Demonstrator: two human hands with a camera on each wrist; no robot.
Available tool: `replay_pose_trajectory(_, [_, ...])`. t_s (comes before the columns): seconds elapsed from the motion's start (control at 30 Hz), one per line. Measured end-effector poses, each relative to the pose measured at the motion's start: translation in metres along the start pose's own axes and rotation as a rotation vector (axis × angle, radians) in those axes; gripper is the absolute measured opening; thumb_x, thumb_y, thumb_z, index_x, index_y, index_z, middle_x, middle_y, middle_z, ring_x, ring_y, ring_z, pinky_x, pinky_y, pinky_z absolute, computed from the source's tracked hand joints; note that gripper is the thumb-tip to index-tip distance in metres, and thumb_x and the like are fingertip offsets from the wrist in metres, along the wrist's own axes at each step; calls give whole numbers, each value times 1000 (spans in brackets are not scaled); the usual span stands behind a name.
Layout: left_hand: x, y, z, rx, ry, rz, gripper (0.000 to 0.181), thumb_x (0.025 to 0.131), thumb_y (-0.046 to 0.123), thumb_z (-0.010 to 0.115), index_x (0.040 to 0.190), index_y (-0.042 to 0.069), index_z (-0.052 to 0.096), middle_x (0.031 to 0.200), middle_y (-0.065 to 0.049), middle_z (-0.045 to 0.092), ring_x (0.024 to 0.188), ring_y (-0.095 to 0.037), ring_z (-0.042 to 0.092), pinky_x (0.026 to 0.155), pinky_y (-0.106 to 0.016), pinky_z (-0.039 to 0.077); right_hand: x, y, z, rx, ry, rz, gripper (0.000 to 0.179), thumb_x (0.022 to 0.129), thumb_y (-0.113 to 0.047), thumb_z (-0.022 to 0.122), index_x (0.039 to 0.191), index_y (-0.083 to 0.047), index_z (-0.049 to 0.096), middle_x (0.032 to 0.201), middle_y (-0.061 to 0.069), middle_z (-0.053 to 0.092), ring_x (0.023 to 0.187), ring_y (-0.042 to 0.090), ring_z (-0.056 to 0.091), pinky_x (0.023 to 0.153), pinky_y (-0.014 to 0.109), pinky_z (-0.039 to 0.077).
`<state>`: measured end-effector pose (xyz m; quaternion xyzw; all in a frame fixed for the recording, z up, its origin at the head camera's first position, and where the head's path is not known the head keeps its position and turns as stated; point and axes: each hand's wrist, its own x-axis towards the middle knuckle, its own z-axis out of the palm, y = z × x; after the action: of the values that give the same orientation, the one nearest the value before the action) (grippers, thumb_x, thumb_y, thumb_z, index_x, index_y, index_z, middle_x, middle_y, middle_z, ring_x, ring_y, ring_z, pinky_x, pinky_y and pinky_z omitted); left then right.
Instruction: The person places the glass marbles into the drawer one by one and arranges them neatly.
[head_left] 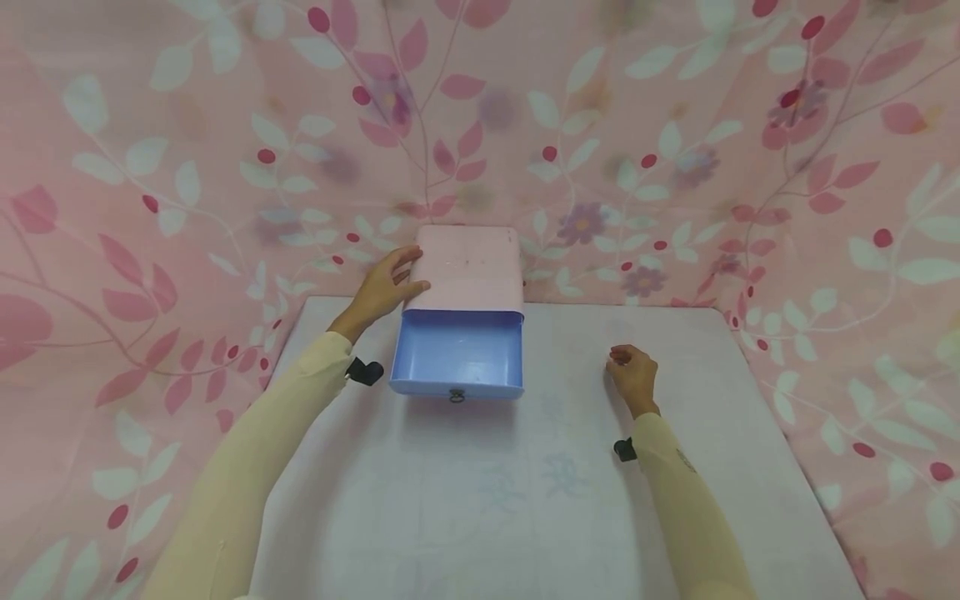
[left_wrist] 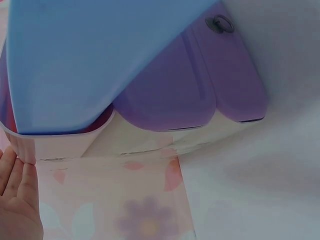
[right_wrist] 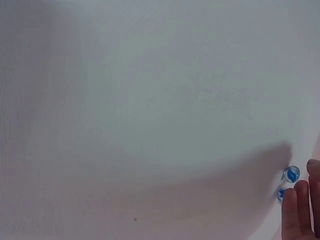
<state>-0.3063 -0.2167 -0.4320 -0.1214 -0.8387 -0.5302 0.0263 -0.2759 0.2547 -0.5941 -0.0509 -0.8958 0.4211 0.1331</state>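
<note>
A small drawer unit with a pink top (head_left: 468, 262) stands at the back of the table, its blue top drawer (head_left: 457, 350) pulled out; no contents show inside. My left hand (head_left: 381, 287) rests against the unit's left side, thumb near the top's front edge. In the left wrist view its straight fingers (left_wrist: 25, 182) touch the pink shell beside the blue drawer. To the right, my right hand (head_left: 632, 379) is low over the table, fingers bent gently. Two clear marbles with blue swirls, one marble (right_wrist: 291, 174) and another marble (right_wrist: 282, 194), lie right at its fingertips.
Below the blue drawer are two purple drawers (left_wrist: 165, 95), both pushed in, with a metal ring pull (left_wrist: 220, 24) on the lower one. A white cloth covers the table (head_left: 570, 533). Pink floral fabric (head_left: 480, 125) hangs behind and at both sides.
</note>
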Motion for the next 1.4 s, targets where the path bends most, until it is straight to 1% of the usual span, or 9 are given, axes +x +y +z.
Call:
replay_pose_trajectory(0.03, [0, 1, 0, 1, -2, 3, 75, 86, 19, 76, 149, 9, 37, 151, -5, 41, 139, -16, 36, 113, -32, 32, 0, 1, 0, -4, -1, 2, 26, 78, 5, 65, 103, 5, 70, 97, 20, 71, 94, 36, 65, 87, 46, 52])
replay_pose_trajectory(0.1, [-4, 11, 0, -6, -11, 0, 74, 87, 16, 75, 149, 6, 36, 152, -8, 40, 140, -20, 35, 114, -36, 31, 1, 2, 1, -8, -12, 15, 28, 78, 5, 64, 105, 5, 70, 99, 20, 71, 95, 35, 65, 88, 45, 52])
replay_pose_trajectory(0.23, [-6, 12, 1, -8, -14, -5, 73, 87, 17, 75, 149, 7, 37, 152, -8, 39, 141, -20, 34, 114, -36, 31, 1, 2, 4, -22, -35, 51, 30, 77, 6, 64, 106, 4, 70, 100, 19, 71, 96, 33, 65, 89, 43, 52])
replay_pose_trajectory(0.27, [-6, 11, 1, -3, -14, -11, 73, 87, 18, 75, 149, 8, 37, 152, -7, 39, 141, -20, 34, 114, -36, 31, 0, 1, 4, -20, -38, 55, 31, 76, 6, 64, 106, 4, 70, 100, 19, 71, 96, 33, 66, 89, 43, 52])
replay_pose_trajectory(0.33, [-3, 2, 0, 6, -5, -8, 74, 86, 22, 76, 149, 12, 38, 152, -3, 40, 140, -16, 35, 113, -32, 32, -1, 0, 6, -24, -43, 50, 31, 76, 6, 63, 106, 4, 70, 100, 19, 71, 96, 33, 65, 88, 44, 51])
replay_pose_trajectory(0.63, [-4, 2, 1, 11, -2, -11, 73, 87, 24, 76, 149, 14, 38, 152, -2, 40, 140, -15, 35, 113, -32, 33, -7, 3, 7, -62, -94, -1, 35, 73, 10, 59, 106, 4, 68, 100, 20, 70, 95, 36, 64, 88, 48, 52])
replay_pose_trajectory(1.03, [-4, 2, 0, -24, -4, -4, 74, 86, 19, 76, 149, 10, 38, 151, -5, 40, 140, -17, 35, 114, -33, 32, -10, -4, 5, -57, -71, 11, 31, 75, 9, 60, 104, 4, 70, 99, 20, 71, 95, 35, 66, 88, 47, 52])
replay_pose_trajectory(1.27, [-3, 1, 0, -6, 0, 2, 73, 87, 20, 76, 149, 11, 38, 151, -4, 41, 140, -16, 35, 113, -33, 32, -8, -10, 4, 5, -34, -23, 20, 81, 2, 68, 101, 2, 71, 95, 18, 72, 88, 32, 69, 79, 44, 56])
replay_pose_trajectory(1.4, [-2, 1, 1, -11, -1, 3, 73, 86, 19, 76, 149, 11, 38, 151, -5, 41, 140, -16, 35, 114, -33, 32, -5, -14, 4, 25, -33, -33, 19, 83, -3, 70, 102, -1, 72, 95, 15, 72, 86, 31, 70, 76, 42, 58])
